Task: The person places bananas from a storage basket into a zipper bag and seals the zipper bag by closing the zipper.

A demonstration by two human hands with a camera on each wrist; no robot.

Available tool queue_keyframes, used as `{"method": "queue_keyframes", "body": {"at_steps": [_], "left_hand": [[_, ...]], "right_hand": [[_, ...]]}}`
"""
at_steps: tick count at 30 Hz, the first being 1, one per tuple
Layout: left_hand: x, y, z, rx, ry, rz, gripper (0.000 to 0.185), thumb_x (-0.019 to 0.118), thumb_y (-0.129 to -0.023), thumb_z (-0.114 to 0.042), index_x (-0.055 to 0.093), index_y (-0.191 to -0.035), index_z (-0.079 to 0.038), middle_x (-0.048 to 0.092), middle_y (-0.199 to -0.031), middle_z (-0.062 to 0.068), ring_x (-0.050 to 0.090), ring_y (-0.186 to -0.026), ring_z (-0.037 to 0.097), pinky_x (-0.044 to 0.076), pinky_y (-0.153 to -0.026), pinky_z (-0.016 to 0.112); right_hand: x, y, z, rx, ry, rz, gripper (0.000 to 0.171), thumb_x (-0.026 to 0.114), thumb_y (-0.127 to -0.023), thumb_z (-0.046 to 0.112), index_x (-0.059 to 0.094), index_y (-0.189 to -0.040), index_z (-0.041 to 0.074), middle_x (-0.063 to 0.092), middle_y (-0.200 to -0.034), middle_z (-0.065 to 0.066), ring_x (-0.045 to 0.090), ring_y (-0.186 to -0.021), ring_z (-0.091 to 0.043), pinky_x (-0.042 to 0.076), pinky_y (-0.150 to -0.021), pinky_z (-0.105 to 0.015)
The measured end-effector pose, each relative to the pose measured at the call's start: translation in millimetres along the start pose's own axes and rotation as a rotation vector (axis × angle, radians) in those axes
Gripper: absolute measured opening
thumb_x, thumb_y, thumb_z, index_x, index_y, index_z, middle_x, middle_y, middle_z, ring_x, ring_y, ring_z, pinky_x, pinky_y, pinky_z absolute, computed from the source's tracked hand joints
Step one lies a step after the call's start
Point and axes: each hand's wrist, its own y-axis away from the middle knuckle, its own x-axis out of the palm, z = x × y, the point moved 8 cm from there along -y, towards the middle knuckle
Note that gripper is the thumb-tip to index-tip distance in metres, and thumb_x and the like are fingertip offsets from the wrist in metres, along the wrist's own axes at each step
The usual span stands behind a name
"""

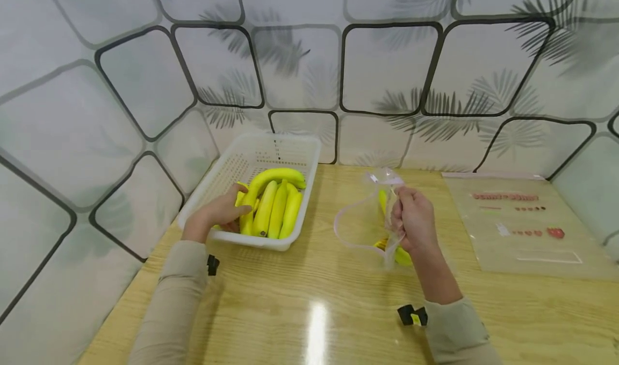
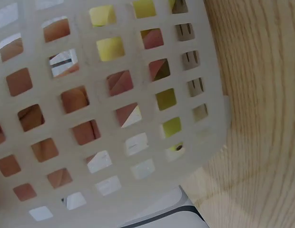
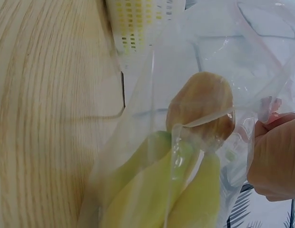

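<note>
A white plastic basket [image 1: 295, 241] holds several yellow bananas [image 1: 278, 209]. My left hand [image 1: 220, 209] reaches inside over its left side, thumb and fingers curled about the bananas there. Through the basket's holes in the left wrist view, parts of the hand [image 2: 73, 99] show beside yellow peel; the rest is hidden by the basket wall. My right hand [image 1: 417, 220] grips the upper edge of a clear zip bag [image 1: 358, 220] with a pinkish rim, its mouth spread toward the basket. Inside the bag is a bunch of bananas [image 3: 152, 185] with a brown stem end [image 3: 202, 104].
Another clear bag [image 1: 527, 247] with red print lies flat on the wooden table [image 1: 271, 300] at the right. A patterned wall covering [image 1: 300, 58] rises behind the table and along its left side, close to the basket.
</note>
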Motion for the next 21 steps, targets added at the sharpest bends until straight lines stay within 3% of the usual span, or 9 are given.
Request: {"method": "queue_keyframes", "body": {"at_steps": [4,11,17,21], "left_hand": [[2.5,-2.1,-0.2,0.008,0.034,0.035,0.054,0.05,-0.104,-0.02,0.015,-0.142,-0.005,0.065,-0.08,0.022,0.066,-0.062,0.026,0.057,-0.065,0.04],[8.3,-6.4,-1.0,0.069,-0.021,0.09,0.027,0.047,-0.105,-0.016,0.029,-0.12,-0.003,0.054,-0.09,0.017,0.061,-0.064,0.026,0.054,-0.065,0.039],[11.3,-8.7,-1.2,0.111,-0.056,0.106,0.025,0.043,-0.105,-0.013,0.038,-0.129,-0.006,0.053,-0.114,0.026,0.059,-0.067,0.024,0.054,-0.066,0.037],[11.4,-6.2,-3.9,0.122,-0.031,0.124,0.027,0.036,-0.105,-0.011,0.043,-0.131,-0.005,0.052,-0.119,0.028,0.056,-0.064,0.021,0.052,-0.063,0.034]], "right_hand": [[0,2,0,0.004,-0.004,0.002,0.017,0.04,-0.108,0.019,0.044,-0.098,0.006,0.04,-0.051,0.008,0.032,-0.035,-0.002,0.026,-0.032,-0.015],[-1,2,-1,0.003,0.023,0.001,0.016,0.037,-0.108,0.02,0.045,-0.103,0.008,0.04,-0.053,0.008,0.032,-0.035,-0.003,0.026,-0.033,-0.015],[-1,1,-2,-0.001,0.022,0.0,0.015,0.036,-0.108,0.019,0.046,-0.104,0.008,0.04,-0.053,0.008,0.032,-0.035,-0.002,0.027,-0.032,-0.015],[-2,0,-3,-0.003,0.031,-0.014,0.015,0.037,-0.108,0.018,0.046,-0.103,0.008,0.04,-0.053,0.008,0.032,-0.034,-0.002,0.027,-0.032,-0.015]]}}
